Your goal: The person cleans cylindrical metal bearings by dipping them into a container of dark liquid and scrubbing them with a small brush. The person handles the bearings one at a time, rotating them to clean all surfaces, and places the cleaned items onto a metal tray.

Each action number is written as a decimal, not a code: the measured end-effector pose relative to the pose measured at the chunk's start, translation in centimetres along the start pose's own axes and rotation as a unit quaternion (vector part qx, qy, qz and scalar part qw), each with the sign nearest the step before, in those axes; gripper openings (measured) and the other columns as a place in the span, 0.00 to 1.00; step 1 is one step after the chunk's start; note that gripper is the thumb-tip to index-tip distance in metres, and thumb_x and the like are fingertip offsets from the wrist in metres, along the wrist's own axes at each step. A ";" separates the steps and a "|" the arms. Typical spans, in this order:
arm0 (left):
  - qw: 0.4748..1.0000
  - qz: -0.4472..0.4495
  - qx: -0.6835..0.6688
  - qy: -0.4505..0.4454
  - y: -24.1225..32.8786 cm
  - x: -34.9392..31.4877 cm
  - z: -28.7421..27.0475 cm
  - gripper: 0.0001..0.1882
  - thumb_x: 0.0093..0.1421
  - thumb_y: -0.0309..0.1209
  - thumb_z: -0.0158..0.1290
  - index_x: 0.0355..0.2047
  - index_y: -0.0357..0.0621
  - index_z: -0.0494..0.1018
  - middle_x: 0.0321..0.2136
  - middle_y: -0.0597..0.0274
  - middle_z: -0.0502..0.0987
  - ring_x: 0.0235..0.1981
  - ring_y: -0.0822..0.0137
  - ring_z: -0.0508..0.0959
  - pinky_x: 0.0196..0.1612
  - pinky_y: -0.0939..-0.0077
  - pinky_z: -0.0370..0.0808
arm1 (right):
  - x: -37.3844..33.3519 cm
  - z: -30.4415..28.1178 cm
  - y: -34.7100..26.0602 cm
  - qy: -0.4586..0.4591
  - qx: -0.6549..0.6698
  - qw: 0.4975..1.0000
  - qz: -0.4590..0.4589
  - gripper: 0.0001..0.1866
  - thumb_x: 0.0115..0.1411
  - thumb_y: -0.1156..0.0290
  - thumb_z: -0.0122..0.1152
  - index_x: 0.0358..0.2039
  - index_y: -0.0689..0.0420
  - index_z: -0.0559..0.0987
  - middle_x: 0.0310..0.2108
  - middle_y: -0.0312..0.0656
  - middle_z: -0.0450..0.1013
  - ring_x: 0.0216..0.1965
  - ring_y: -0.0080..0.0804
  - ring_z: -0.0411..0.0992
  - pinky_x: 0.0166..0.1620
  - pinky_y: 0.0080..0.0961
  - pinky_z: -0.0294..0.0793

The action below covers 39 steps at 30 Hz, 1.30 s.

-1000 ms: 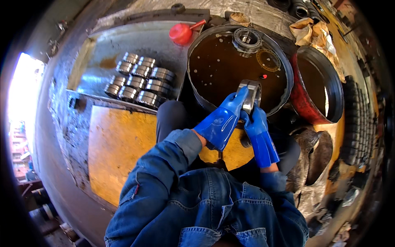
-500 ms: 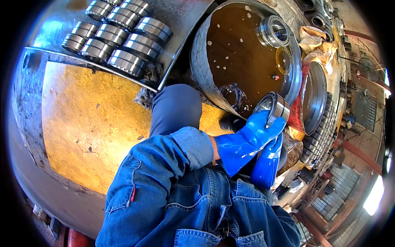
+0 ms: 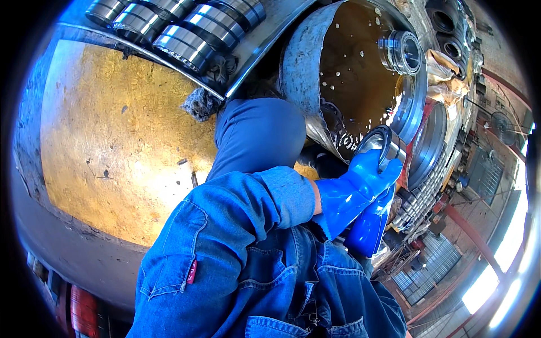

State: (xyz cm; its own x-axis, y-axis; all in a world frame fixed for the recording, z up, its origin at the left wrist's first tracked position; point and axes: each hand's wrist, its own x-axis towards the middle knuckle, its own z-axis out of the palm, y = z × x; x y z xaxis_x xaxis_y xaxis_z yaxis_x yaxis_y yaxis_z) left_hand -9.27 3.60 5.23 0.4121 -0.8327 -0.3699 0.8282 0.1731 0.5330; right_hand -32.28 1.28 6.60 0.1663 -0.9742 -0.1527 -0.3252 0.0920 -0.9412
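Note:
A shiny steel bearing ring (image 3: 396,149) with a dark rim is tilted at the near edge of a round metal tub. My left hand (image 3: 363,177), in a long blue rubber glove, is closed round the ring's near side. Just below and behind it is my right hand (image 3: 371,224) in a matching glove. Its fingers are hidden behind the left glove, so I cannot see what they touch. The tub (image 3: 304,62) contains brown liquid with pale bubbles. Another steel bearing (image 3: 404,53) rests at its far right side.
Several steel bearings (image 3: 211,27) stand in rows on a metal tray at the upper left. A grey rag (image 3: 201,105) lies by the tray's corner. Yellow-brown sheeting (image 3: 112,141) covers the left side. A red-sided round pan (image 3: 431,141) and a row of stacked rings (image 3: 420,205) are right of the tub.
The view has shifted, so the tray sits higher and the tub further right. The ring stays in my left hand at the tub's edge. Bright ripples now show on the liquid near it.

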 end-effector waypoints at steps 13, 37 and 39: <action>0.998 -0.031 0.002 0.058 -1.4 1.7 0.6 0.16 0.68 0.41 0.60 0.42 0.38 0.75 0.26 0.63 0.79 0.25 0.73 0.79 0.28 0.73 0.77 | 0.4 0.1 -1.8 -0.012 -0.027 1.000 0.011 0.19 0.73 0.58 0.55 0.51 0.62 0.79 0.41 0.47 0.79 0.42 0.31 0.78 0.45 0.28 0.76; 0.987 -0.125 -0.053 0.081 0.7 2.8 0.1 0.21 0.66 0.44 0.60 0.49 0.38 0.76 0.35 0.56 0.83 0.35 0.62 0.84 0.39 0.66 0.81 | 2.0 3.8 -5.6 -0.045 -0.077 0.996 -0.002 0.20 0.72 0.55 0.56 0.49 0.61 0.80 0.40 0.48 0.79 0.42 0.33 0.78 0.46 0.31 0.76; 0.987 -0.113 -0.039 0.106 1.5 3.0 0.2 0.21 0.65 0.42 0.61 0.49 0.39 0.77 0.37 0.55 0.83 0.37 0.61 0.84 0.41 0.66 0.81 | 2.9 5.6 -6.0 -0.058 -0.079 0.995 -0.010 0.20 0.72 0.55 0.56 0.49 0.60 0.80 0.39 0.48 0.79 0.42 0.34 0.78 0.46 0.31 0.76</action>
State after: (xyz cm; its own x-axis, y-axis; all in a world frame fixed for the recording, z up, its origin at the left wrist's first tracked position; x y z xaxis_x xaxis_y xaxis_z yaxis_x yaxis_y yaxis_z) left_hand -6.90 1.24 5.06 0.2763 -0.7277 -0.6277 0.9314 0.0419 0.3615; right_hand -24.64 -0.91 10.13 0.2786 -0.9440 -0.1769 -0.4611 0.0301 -0.8868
